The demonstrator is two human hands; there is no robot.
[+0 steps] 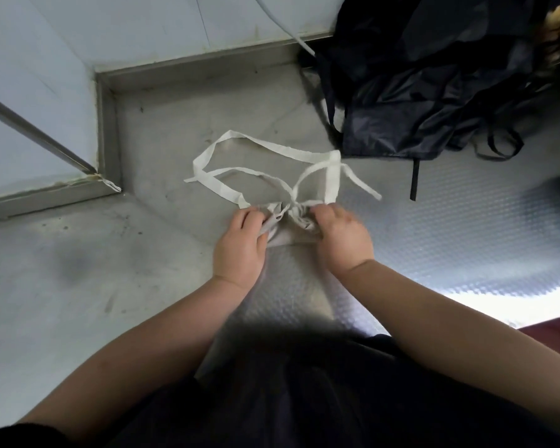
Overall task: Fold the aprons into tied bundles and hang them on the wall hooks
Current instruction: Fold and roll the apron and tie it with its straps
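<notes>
Dark clothing [304, 399] fills the near edge, and from it both forearms are stretched over the counter [78, 253]. Just beyond, the apron [293, 237], pale and gathered into a narrow bundle, is laid on the counter at the middle, its near end running back under the arms. Its far end is grasped from both sides: the left hand [240, 244] is clenched round the bunched cloth, and the right hand [340, 236], slightly blurred, is curled onto it too. The straps [220, 185] are spread in loose loops just beyond the hands, and a knot seems to be drawn where they meet. If the pull is made unevenly, the tie could be left slack and the bundle could fall open when lifted; a loop could also be dragged into the knot and lost for hanging. Far right, dark aprons [417, 92] are heaped against the wall [143, 24], their ties trailing near one strap end, so a snag is possible. A rail [29, 130] is seen far left. No hooks are shown.
</notes>
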